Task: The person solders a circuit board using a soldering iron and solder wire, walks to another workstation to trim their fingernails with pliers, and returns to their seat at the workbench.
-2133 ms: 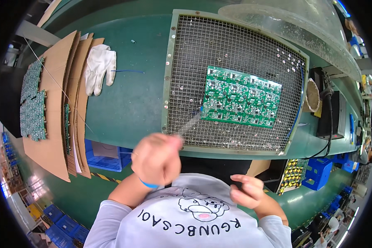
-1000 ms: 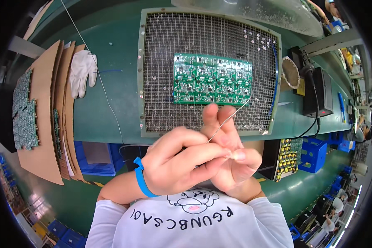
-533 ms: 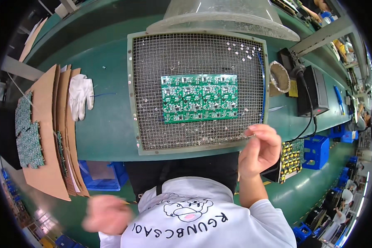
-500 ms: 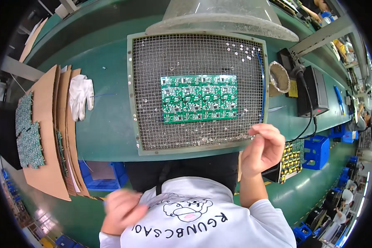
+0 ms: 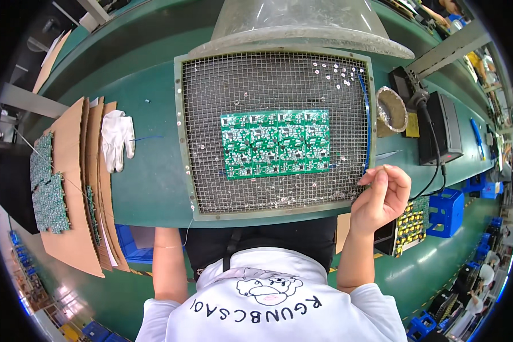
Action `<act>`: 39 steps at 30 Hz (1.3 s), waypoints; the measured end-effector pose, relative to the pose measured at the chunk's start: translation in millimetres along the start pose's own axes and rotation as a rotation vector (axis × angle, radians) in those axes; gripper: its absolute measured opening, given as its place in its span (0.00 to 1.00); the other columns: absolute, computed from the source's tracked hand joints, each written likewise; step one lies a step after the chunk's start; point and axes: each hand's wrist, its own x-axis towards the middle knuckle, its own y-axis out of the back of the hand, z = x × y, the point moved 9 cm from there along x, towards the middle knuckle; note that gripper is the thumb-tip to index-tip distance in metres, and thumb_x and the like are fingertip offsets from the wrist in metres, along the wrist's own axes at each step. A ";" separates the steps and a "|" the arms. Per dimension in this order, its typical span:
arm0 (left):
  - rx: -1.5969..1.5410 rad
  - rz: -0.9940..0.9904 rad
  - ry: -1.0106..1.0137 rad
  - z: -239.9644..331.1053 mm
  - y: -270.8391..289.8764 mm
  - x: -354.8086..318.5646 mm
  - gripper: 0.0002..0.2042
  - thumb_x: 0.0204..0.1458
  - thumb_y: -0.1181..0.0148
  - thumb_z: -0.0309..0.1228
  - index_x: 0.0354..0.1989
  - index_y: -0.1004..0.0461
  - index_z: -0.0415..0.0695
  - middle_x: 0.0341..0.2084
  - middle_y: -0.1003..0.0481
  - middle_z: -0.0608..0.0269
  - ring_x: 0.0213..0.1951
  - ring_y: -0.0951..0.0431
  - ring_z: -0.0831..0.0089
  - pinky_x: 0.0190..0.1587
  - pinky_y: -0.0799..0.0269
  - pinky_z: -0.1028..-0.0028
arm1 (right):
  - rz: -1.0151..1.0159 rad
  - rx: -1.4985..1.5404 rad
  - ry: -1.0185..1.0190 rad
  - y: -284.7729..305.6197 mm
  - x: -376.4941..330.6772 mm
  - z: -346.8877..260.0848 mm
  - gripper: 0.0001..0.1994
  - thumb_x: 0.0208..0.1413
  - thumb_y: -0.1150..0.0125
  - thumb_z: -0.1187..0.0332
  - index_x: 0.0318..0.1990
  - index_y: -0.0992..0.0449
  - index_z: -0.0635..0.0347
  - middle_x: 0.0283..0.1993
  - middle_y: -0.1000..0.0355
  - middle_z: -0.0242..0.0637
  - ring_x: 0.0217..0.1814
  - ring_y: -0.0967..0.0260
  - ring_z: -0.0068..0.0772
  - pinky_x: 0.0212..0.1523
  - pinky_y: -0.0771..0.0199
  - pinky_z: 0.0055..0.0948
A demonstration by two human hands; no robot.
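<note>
A green circuit board panel (image 5: 276, 142), with several rows of small parts, lies flat on a wire mesh tray (image 5: 211, 210) with a pale frame. My right hand (image 5: 382, 194) is by the tray's lower right corner, apart from the board. Its thumb and fingertips are pinched together; anything between them is too small to name. My left forearm (image 5: 171, 265) reaches up to the table's front edge, and the hand is hidden beneath it. A thin pale strand (image 5: 188, 231) hangs from the tray's lower left corner toward that forearm.
Small white pieces (image 5: 337, 74) lie at the mesh's top right. A clear hood (image 5: 302, 28) stands behind. At right are a round crusted cup (image 5: 392, 111) and black box (image 5: 440, 128); at left, a white glove (image 5: 117, 139) and cardboard sheets (image 5: 68, 194) with boards.
My left hand has gone from over my lap to beneath the table edge, out of sight. My right hand has shifted slightly right, still pinched. The view has shifted a little.
</note>
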 end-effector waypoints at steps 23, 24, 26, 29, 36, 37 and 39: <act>-0.706 0.280 0.313 4.2 -0.3 -83.7 0.21 0.60 0.56 0.32 0.62 0.41 0.41 0.58 0.36 0.59 0.56 0.34 0.64 0.59 0.38 0.63 | -0.002 -0.030 -0.048 0.9 -4.7 3.5 0.06 0.56 0.50 0.83 0.40 0.32 0.68 0.30 0.30 0.43 0.24 0.34 0.24 0.25 0.31 0.18; -0.638 0.303 0.331 1.2 4.0 -89.5 0.21 0.60 0.55 0.31 0.61 0.40 0.40 0.57 0.35 0.58 0.56 0.33 0.64 0.59 0.37 0.63 | -0.008 -0.019 -0.044 -2.5 -4.0 2.9 0.06 0.55 0.50 0.83 0.40 0.33 0.68 0.31 0.30 0.43 0.24 0.33 0.24 0.25 0.31 0.18; -0.508 0.344 0.362 -3.8 8.5 -98.1 0.20 0.59 0.53 0.28 0.60 0.39 0.38 0.55 0.33 0.57 0.54 0.31 0.64 0.58 0.36 0.64 | -0.011 -0.008 -0.036 -6.1 -2.8 2.8 0.06 0.55 0.50 0.84 0.40 0.33 0.68 0.31 0.30 0.43 0.24 0.33 0.24 0.24 0.31 0.18; 0.634 0.300 -0.066 50.6 -13.2 -98.0 0.14 0.55 0.50 0.26 0.48 0.29 0.35 0.43 0.26 0.50 0.42 0.26 0.58 0.52 0.33 0.59 | -0.042 -0.009 -0.127 -5.5 -0.2 10.1 0.08 0.54 0.51 0.86 0.40 0.33 0.67 0.31 0.29 0.43 0.25 0.32 0.24 0.26 0.30 0.17; 0.818 -0.158 -0.230 108.7 -107.6 -92.8 0.13 0.52 0.44 0.36 0.36 0.22 0.39 0.29 0.25 0.43 0.34 0.26 0.45 0.42 0.33 0.52 | -0.343 -0.199 0.153 -27.8 25.1 -24.2 0.13 0.44 0.40 0.82 0.41 0.27 0.65 0.41 0.27 0.45 0.47 0.29 0.44 0.50 0.29 0.39; 0.782 -0.045 -0.394 134.9 -108.7 -81.6 0.14 0.55 0.46 0.38 0.37 0.22 0.40 0.28 0.25 0.46 0.32 0.25 0.51 0.41 0.31 0.55 | -0.375 -0.206 0.151 -26.9 26.6 -26.9 0.15 0.44 0.40 0.81 0.43 0.28 0.64 0.45 0.28 0.45 0.52 0.32 0.46 0.55 0.33 0.41; 0.821 -0.248 -0.470 173.4 -113.3 -34.3 0.14 0.54 0.45 0.39 0.37 0.23 0.41 0.27 0.25 0.49 0.31 0.25 0.53 0.39 0.31 0.56 | -0.420 -0.205 0.089 -25.7 16.3 -10.4 0.20 0.43 0.39 0.80 0.47 0.30 0.63 0.51 0.31 0.44 0.59 0.37 0.48 0.62 0.41 0.46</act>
